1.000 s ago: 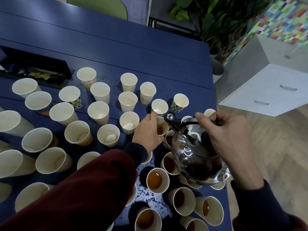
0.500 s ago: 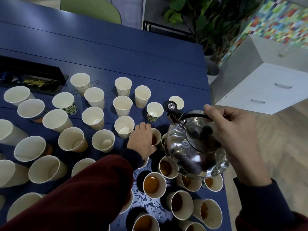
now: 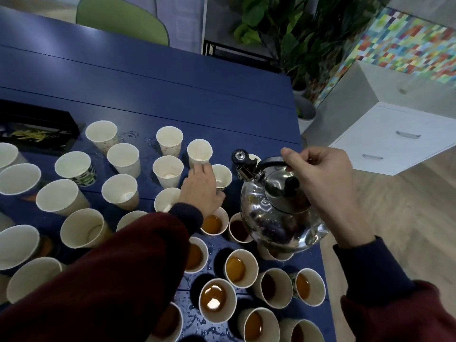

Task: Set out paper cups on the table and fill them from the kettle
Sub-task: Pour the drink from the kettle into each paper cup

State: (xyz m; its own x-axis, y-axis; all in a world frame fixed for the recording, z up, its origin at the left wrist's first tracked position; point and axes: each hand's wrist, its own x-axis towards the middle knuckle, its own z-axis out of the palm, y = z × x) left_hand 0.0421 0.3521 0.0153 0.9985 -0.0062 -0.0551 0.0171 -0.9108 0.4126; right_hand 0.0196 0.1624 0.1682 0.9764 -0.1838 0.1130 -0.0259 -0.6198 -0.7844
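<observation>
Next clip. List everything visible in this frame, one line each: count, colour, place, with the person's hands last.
table: one, dark blue, left and centre.
empty cups: over a dozen, mostly white, left and centre.
filled cups: about ten, white with brown liquid, near right corner.
kettle: one, steel, black handle, held above the filled cups.
tray: one, black, far left.
droplets: several, clear, among the filled cups.
chair: one, green, behind the table.
plant: one, green, beyond the far corner.
cabinet: one, white, right.
left hand: one, dark red sleeve, among the empty cups; grip unclear.
right hand: one, dark red sleeve, grips the kettle handle.
</observation>
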